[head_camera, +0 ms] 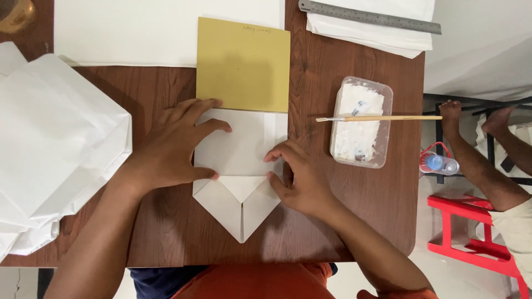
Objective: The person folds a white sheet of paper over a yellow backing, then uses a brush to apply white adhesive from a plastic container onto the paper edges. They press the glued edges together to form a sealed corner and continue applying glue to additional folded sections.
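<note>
Pressing flat on the folded white paper (pixel 239 166) mid-table, left hand (pixel 172 147) has fingers spread open, palm down, nothing gripped. Right hand (pixel 296 177) is loosely curled, fingertips touching the paper's right edge, not clearly pinching. Yellow card (pixel 244 63) sits under the paper's top edge. Clear tub of white paste (pixel 360 124) to the right, brush (pixel 379 118) across it. White paper stack (pixel 55 149) left; steel ruler (pixel 368 15) top.

Bare table (pixel 310 83) between card (pixel 243 63) and tub (pixel 361 122).
</note>
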